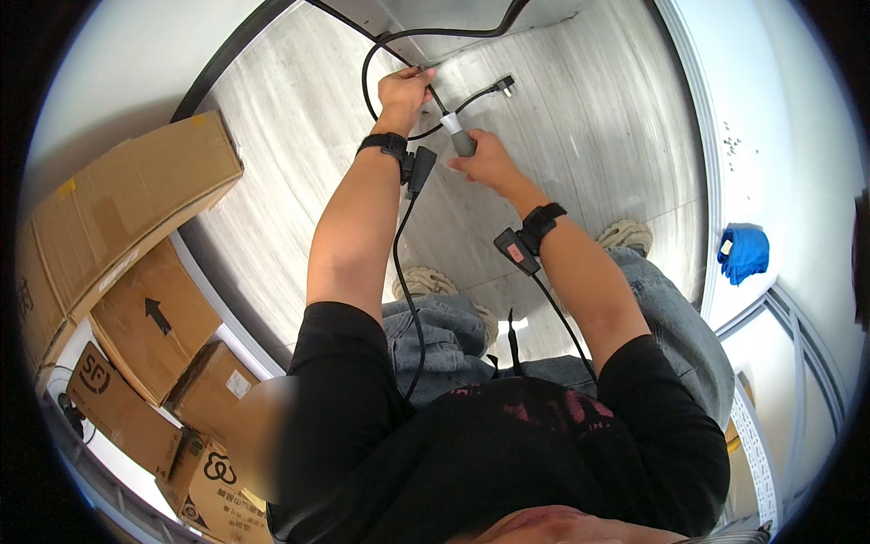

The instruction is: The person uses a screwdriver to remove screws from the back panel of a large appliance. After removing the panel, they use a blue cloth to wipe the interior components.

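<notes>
My right hand (492, 161) grips the screwdriver (463, 141) by its grey handle, below a white collar. Its thin dark shaft points up and away, toward the lower edge of a pale metal panel (444, 47). Beside the shaft's far end, at that edge, the fingers of my left hand (404, 92) are drawn together; whatever they pinch is too small to make out, and the tip is hidden there. A black power cable (367, 68) loops around behind my left hand and passes under the screwdriver. Its plug (504, 86) lies on the floor, right of the shaft.
Cardboard boxes (136, 208) are stacked on the left. On the right, a blue cloth bundle (744, 254) is by the white wall. Each wrist wears a black strapped device (518, 247) with a cable running back to me. My shoes (625, 238) rest on the grey wood-look floor (290, 100).
</notes>
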Available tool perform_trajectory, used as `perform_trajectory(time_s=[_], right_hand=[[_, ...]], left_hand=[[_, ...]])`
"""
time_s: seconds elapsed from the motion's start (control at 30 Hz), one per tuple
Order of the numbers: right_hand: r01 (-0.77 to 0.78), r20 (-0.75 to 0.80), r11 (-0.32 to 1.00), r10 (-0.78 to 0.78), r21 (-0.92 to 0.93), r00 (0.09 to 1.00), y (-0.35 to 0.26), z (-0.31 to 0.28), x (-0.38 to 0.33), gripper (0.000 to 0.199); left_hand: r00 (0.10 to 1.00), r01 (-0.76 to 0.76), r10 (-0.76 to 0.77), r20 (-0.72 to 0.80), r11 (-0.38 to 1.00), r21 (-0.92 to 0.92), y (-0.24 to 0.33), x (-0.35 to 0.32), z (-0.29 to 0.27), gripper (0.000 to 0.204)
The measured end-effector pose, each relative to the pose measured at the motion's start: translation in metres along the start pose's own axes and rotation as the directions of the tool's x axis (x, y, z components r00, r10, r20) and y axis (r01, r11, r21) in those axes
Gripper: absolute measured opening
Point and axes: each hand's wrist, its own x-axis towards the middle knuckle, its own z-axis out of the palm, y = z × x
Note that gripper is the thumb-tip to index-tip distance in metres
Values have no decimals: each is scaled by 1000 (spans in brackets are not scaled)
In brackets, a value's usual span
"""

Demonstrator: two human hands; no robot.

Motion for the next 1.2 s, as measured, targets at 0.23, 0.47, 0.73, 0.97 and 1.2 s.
perform_trajectory(time_s=[0.23,0.47,0.73,0.97,1.2], right_hand=[[-125,85,910,99,396,991,-4,-6,-9,46],[-22,95,1000,23,-9,995,-2,-6,-4,58],[-97,86,937,72,336,994,3,-6,-11,43],[-16,2,990,16,137,1000,-4,-5,-13,43],[-37,19,924,33,381,999,8,-2,-2,40]], left_hand=[[1000,-12,12,15,1000,25,-2,7,0,23],[1000,0,0,19,1000,25,3,0,-2,25],[998,14,-13,56,1000,-3,3,1,-1,17],[997,37,-37,65,999,11,1,1,-5,16],[996,38,-39,77,999,12,6,-4,-3,17]])
